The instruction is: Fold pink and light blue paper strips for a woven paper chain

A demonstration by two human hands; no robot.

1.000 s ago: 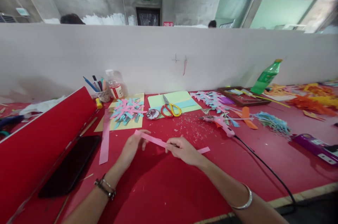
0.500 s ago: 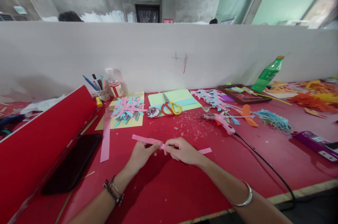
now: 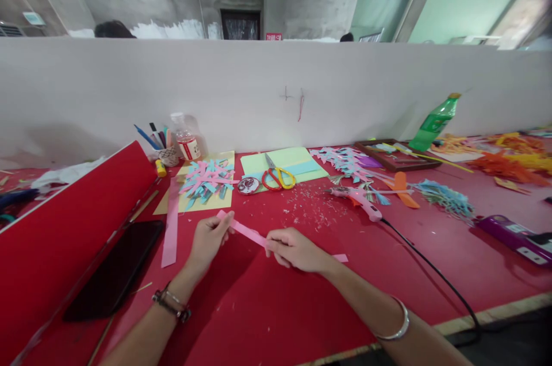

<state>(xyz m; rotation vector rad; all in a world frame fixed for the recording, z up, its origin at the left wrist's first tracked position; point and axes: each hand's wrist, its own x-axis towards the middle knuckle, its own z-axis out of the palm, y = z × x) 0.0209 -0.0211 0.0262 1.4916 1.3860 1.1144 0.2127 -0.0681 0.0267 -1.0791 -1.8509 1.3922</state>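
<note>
"So, how far along was the work?"

"Partway, by my judgement. Pile of pink and blue strips (image 3: pixel 207 181) cut and heaped on a yellow sheet (image 3: pixel 224 200), left of centre. Fringed pink-and-blue length (image 3: pixel 342 161), upper right of centre, looked worked already. One long pink strip (image 3: pixel 171 234), just left of the pile, lay in one piece: likely material left over to use."

"Hands?"

"Left hand (image 3: pixel 210 238), near centre: thumb and fingers pinched on one end of the held strip (image 3: pixel 248 232). Right hand (image 3: pixel 295 249), centre right: fingers curled closed on its length. Strip slanted between them mid-frame, apparently lifted off the table (image 3: pixel 259 320). Pink end showed past the right wrist; could not tell if same piece."

"Room to move?"

"Most at bottom centre, between the forearms. Front edge (image 3: pixel 509 307) ran across lower right. Left side tight: black phone (image 3: pixel 115 271), tilted red board (image 3: pixel 81 245). Glue gun (image 3: pixel 364 202) sat right, cord (image 3: pixel 413 248) trailing to lower right. Scissors (image 3: pixel 272 176) apart from both hands."
</note>
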